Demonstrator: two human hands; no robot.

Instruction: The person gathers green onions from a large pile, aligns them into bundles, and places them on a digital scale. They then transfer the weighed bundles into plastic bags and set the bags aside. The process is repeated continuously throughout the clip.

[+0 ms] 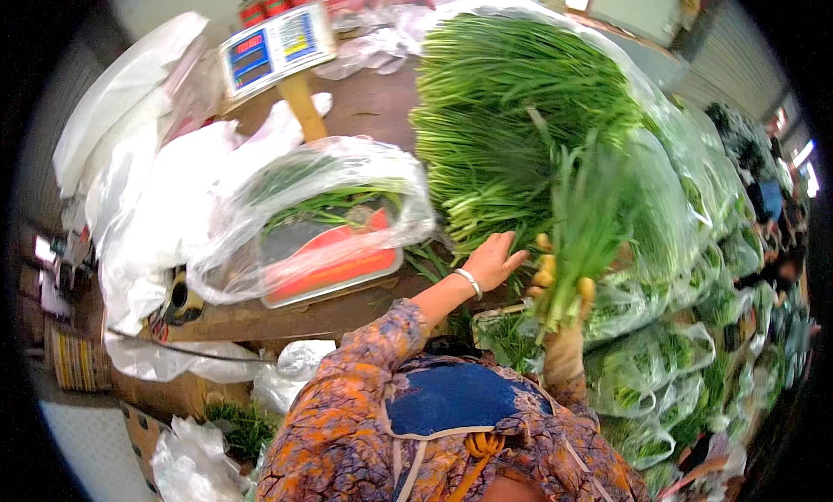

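- Facing a broad heap of long green stalks (512,94), spread across the right half of the brown table (373,103).
- Standing near a scale (302,108), left of the heap, with greens in a clear bag (291,177) on its platform.
- Clamping the lower ends of a green bunch (592,211) in the right hand (580,318), leaves extending beyond the grip toward the heap.
- Holding the left hand (491,262) with fingers apart, beside the heap's near edge, left of the bunch.
- Wearing a pale bangle (469,283).
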